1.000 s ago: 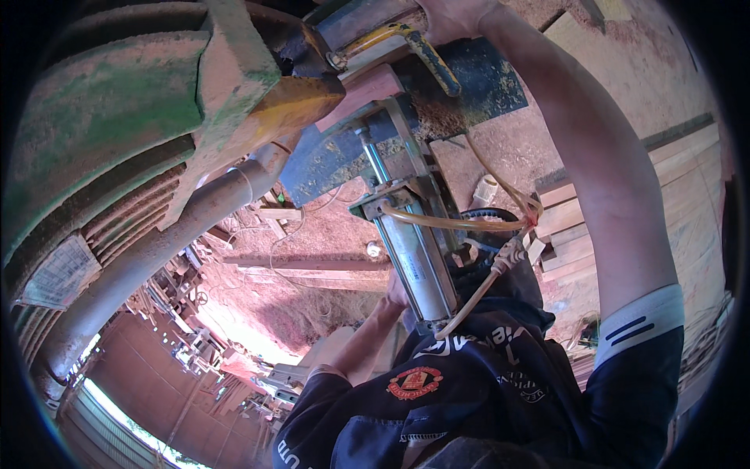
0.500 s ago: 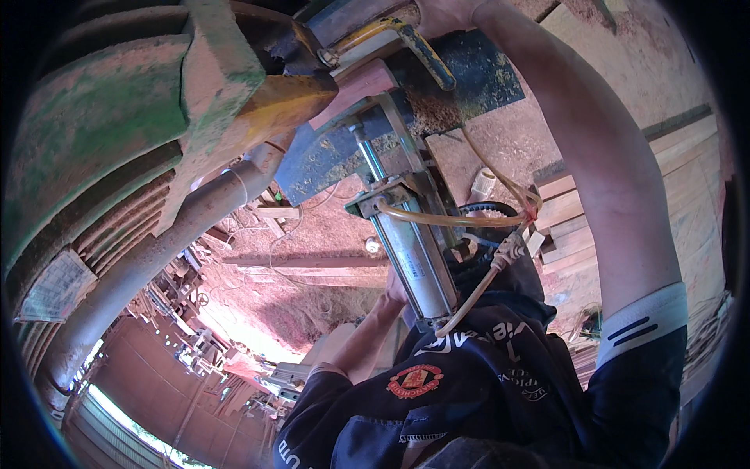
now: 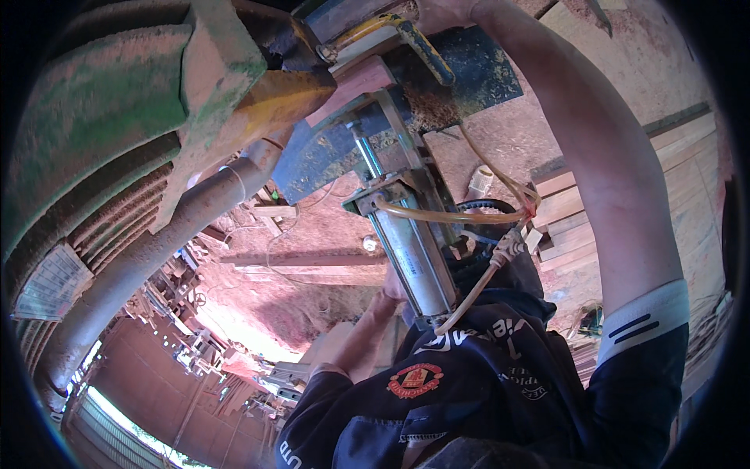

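Observation:
At the top edge my right hand is partly in view beside a worn yellow handle; its fingers are hidden. My left hand is mostly covered by the silver pneumatic cylinder, so its grip does not show. The cylinder's shiny rod points to a reddish wood block on the dark blue machine table. Tan air hoses run from the cylinder to a fitting near my body.
A large green machine housing with a yellow arm fills the left. A grey pipe slants below it. Stacked boards lie at the right. Sawdust covers the floor, where a long timber lies.

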